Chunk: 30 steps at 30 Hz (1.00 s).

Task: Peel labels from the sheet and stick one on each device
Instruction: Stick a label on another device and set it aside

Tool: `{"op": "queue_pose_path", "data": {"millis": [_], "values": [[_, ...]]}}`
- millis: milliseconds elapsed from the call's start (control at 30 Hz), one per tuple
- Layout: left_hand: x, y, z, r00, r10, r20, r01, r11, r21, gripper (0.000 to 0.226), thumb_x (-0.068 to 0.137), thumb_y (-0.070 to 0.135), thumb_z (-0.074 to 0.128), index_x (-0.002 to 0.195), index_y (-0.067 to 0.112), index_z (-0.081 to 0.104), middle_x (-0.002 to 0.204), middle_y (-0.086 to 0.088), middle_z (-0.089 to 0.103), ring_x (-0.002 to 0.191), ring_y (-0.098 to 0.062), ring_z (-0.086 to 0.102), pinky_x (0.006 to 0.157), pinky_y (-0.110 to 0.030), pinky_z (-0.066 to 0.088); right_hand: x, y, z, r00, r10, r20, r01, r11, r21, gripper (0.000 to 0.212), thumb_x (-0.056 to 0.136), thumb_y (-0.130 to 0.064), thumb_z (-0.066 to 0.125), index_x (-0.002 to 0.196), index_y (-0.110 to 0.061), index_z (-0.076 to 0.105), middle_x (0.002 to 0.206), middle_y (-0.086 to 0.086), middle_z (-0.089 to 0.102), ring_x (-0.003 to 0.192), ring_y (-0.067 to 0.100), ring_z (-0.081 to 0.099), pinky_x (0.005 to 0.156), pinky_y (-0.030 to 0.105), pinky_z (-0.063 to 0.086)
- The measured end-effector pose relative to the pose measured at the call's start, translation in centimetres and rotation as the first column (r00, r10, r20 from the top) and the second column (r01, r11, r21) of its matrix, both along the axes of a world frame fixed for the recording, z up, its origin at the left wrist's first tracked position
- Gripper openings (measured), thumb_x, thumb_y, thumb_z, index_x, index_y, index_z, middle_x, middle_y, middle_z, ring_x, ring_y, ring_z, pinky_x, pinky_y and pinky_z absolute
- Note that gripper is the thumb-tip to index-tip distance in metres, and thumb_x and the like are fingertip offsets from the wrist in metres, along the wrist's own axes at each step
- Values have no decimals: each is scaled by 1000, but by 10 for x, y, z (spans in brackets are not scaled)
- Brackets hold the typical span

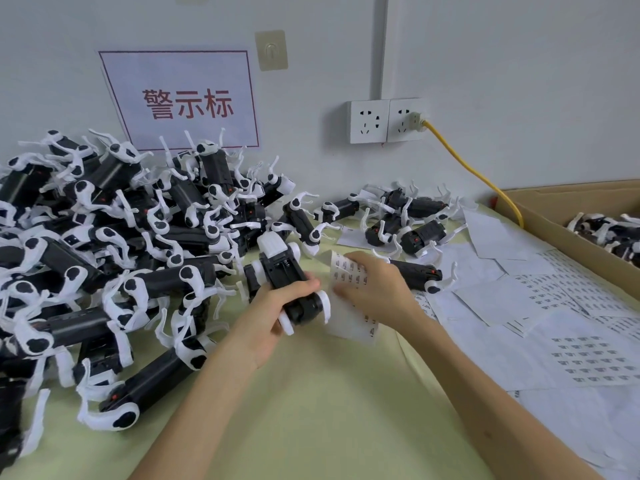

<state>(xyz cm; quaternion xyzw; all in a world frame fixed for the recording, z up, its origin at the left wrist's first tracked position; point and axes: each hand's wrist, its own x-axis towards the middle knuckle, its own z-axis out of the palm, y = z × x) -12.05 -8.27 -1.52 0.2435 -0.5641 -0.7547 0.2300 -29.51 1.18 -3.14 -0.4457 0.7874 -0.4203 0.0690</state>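
Closest in is the pale green tabletop (pixel 329 410), with both bare forearms reaching across it. The left hand (pixel 277 306) has the device (pixel 280 268), a black body with white round ends. Its grip is wrapped around the lower half with the fingers curled over the top, so the thing sits tilted and lifted off the tabletop.

Just right of the device is the right hand (pixel 377 292), lying over the label sheet (pixel 349 271). That grip is bent down over the paper and holds it curled up, with the sheet's edge touching the device's white end. Rows of small dark labels show above and below the hand. Can't tell if a label is pinched between the fingertips, they're hidden.

Left of the device there's a huge heap of devices (pixel 104 254), black and white, all tangled together. To the right of it, loose sheets (pixel 554 341) lie overlapping, some printed, some blank. Behind the device and to the right sits a smaller bunch (pixel 408 220). Far right of it is a cardboard box (pixel 554 216) with more inside.

Way behind the device is the wall, with a double outlet (pixel 386 121) that has a yellow cable (pixel 474 171) plugged in, a sign (pixel 183 98) with red characters, and a stick-on hook (pixel 271 50).
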Motion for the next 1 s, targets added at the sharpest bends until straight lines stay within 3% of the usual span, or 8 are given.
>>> {"op": "queue_pose_path", "data": {"millis": [133, 233, 300, 400, 533, 667, 767, 1000], "values": [[2, 5, -1, 985, -136, 107, 148, 982, -119, 40, 70, 28, 80, 110, 27, 80, 98, 8, 74, 94, -12, 69, 85, -35, 47, -1, 4, 9, 984, 52, 171, -20, 983, -181, 43, 91, -29, 73, 131, -26, 59, 101, -10, 69, 88, 4, 66, 69, 19, 50], [3, 9, 0, 960, -249, 130, 267, 954, -140, 42, 74, 23, 78, 116, 32, 78, 109, 1, 77, 101, -20, 74, 87, -31, 57, 2, 5, 10, 971, 97, 217, -59, 983, -174, 50, 94, -26, 69, 141, -25, 51, 124, -6, 63, 113, 13, 62, 95, 37, 52], [1, 10, -1, 964, -241, 111, 256, 955, -151, 43, 76, 22, 78, 116, 35, 77, 118, -3, 76, 106, -25, 73, 90, -33, 58, 3, 5, 8, 962, 113, 248, -65, 980, -190, 49, 97, -30, 64, 143, -27, 48, 130, -7, 59, 122, 12, 56, 102, 38, 48], [-3, 9, -3, 988, -140, 63, 148, 979, -137, 44, 72, 22, 80, 114, 37, 78, 123, 1, 74, 110, -33, 72, 99, -45, 52, 3, 5, 9, 959, 103, 265, -39, 971, -237, 43, 103, -43, 51, 145, -33, 46, 126, -13, 58, 116, 7, 57, 94, 31, 47], [-3, 5, -4, 1000, -21, 22, 24, 992, -123, 48, 70, 24, 80, 117, 31, 78, 123, -1, 74, 121, -33, 66, 111, -54, 42, 0, 6, 7, 998, -25, 64, 41, 964, -262, 39, 99, -36, 60, 137, -28, 54, 129, -11, 60, 115, 8, 57, 91, 32, 48], [-2, 6, -1, 998, 57, -6, -58, 992, -112, 47, 67, 25, 79, 114, 33, 79, 122, 0, 75, 106, -25, 68, 96, -43, 44, 2, 7, 11, 996, 36, -83, -62, 940, -336, 24, 92, -23, 72, 114, -30, 68, 116, -17, 65, 107, 0, 59, 77, 18, 46], [-3, 6, 0, 997, 72, -31, -76, 991, -115, 45, 69, 24, 78, 111, 38, 79, 116, 2, 77, 103, -23, 67, 95, -43, 43, 5, 8, 11, 972, 165, -164, -212, 921, -327, 21, 89, -17, 77, 109, -23, 74, 111, -13, 65, 105, 5, 61, 80, 19, 50], [0, 8, -1, 1000, 24, -4, -24, 980, -196, 51, 63, 33, 79, 114, 37, 77, 99, -4, 74, 97, -25, 62, 86, -42, 30, 7, 7, 10, 976, 142, -167, -188, 933, -307, 16, 85, -14, 81, 100, -16, 77, 100, -7, 69, 94, 6, 64, 80, 16, 49]]}}
